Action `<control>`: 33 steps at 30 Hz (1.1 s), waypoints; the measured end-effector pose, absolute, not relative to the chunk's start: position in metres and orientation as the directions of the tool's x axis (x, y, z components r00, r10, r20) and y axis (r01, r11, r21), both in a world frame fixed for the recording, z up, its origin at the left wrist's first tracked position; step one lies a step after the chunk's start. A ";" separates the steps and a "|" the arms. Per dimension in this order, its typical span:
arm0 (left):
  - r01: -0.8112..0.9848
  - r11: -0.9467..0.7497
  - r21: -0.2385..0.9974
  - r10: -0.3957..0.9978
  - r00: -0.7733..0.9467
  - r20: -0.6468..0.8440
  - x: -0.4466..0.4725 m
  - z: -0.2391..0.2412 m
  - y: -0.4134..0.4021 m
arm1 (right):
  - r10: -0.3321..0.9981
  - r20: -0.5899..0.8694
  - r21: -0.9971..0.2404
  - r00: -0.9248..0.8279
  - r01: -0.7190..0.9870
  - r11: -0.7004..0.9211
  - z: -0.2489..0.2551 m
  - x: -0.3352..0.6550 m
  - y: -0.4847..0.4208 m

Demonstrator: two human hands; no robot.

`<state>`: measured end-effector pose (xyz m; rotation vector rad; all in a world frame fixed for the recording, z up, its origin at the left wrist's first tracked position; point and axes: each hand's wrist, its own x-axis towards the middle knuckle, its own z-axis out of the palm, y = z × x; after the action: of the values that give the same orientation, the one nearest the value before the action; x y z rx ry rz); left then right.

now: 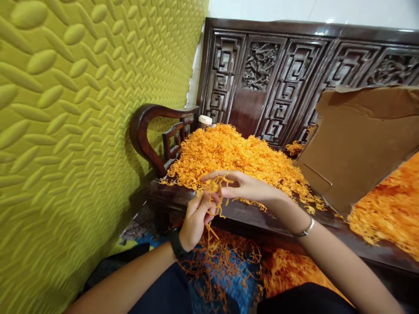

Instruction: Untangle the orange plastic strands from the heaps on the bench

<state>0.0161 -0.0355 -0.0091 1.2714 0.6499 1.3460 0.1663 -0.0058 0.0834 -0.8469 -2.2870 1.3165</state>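
Observation:
In front of the bench edge, my left hand pinches a thin orange branched stem, which looks like plastic; its lower end sticks out below the fingers. My right hand reaches in from the right, thumb and fingers curved around the upper twigs of the same stem. The fingertips of both hands nearly meet and partly hide it. Behind the hands, a large heap of small orange branched pieces lies on the dark wooden bench. Below my hands hangs or lies a tangle of bare orange stems, over something blue.
A cardboard sheet leans on the bench at right, between the heap and another orange pile. More orange pieces lie below the bench edge. A curved armrest and yellow textured wall bound the left. A white-lidded container stands behind.

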 end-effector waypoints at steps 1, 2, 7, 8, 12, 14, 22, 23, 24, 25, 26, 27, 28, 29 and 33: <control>-0.333 -0.234 0.913 0.931 0.194 0.310 0.015 -0.009 -0.035 | 0.642 -0.002 -0.863 -0.767 0.325 0.387 0.085 0.170 -0.005; -0.328 -0.242 0.913 0.931 0.186 0.314 0.014 -0.008 -0.035 | 0.629 -0.020 -0.853 -0.777 0.341 0.394 0.087 0.175 -0.004; -0.299 -0.237 0.924 0.941 0.165 0.294 0.016 -0.006 -0.036 | 0.682 -0.043 -0.811 -0.730 0.424 0.403 0.087 0.192 -0.009; -0.295 -0.230 0.927 0.940 0.178 0.290 0.017 -0.007 -0.036 | 0.696 -0.046 -0.792 -0.717 0.451 0.412 0.084 0.192 -0.011; -0.281 -0.249 0.927 0.928 0.206 0.312 0.021 -0.009 -0.037 | 0.789 0.088 -0.675 -0.608 0.546 0.496 0.060 0.177 -0.017; -0.257 -0.265 0.930 0.931 0.185 0.316 0.022 -0.010 -0.037 | 0.828 0.249 -0.653 -0.503 0.544 0.527 0.045 0.165 -0.018; -0.180 -0.308 0.934 0.948 0.025 0.318 0.022 -0.018 -0.030 | 0.732 0.167 -0.986 -0.661 -0.097 0.137 0.023 0.141 -0.019; -0.174 -0.309 0.935 0.947 0.034 0.319 0.022 -0.018 -0.030 | 0.733 0.158 -0.987 -0.662 -0.131 0.095 0.025 0.141 -0.019; -0.169 -0.311 0.935 0.946 0.044 0.322 0.022 -0.019 -0.029 | 0.746 0.152 -0.986 -0.648 -0.149 0.072 0.026 0.141 -0.019; -0.163 -0.314 0.935 0.944 0.055 0.326 0.021 -0.019 -0.029 | 0.765 0.146 -0.986 -0.627 -0.151 0.064 0.027 0.140 -0.020; -0.158 -0.317 0.935 0.942 0.067 0.330 0.021 -0.019 -0.030 | 0.788 0.138 -0.988 -0.600 -0.138 0.068 0.028 0.140 -0.020; -0.157 -0.317 0.935 0.940 0.080 0.332 0.021 -0.018 -0.030 | 0.811 0.135 -0.990 -0.569 -0.119 0.082 0.028 0.139 -0.020; -0.157 -0.314 0.936 0.939 0.096 0.331 0.021 -0.018 -0.031 | 0.830 0.142 -0.990 -0.539 -0.096 0.108 0.028 0.139 -0.020; -0.154 -0.306 0.939 0.939 0.111 0.325 0.020 -0.017 -0.031 | 0.842 0.154 -0.988 -0.518 -0.063 0.142 0.028 0.140 -0.019; -0.112 -0.269 0.957 0.942 0.175 0.285 0.015 -0.017 -0.031 | 0.845 0.244 -0.916 -0.476 0.173 0.362 0.028 0.155 -0.012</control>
<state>0.0150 -0.0305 -0.0166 1.4291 0.8564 1.3025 0.1545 -0.0122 0.0279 -0.8861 -1.8779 1.1416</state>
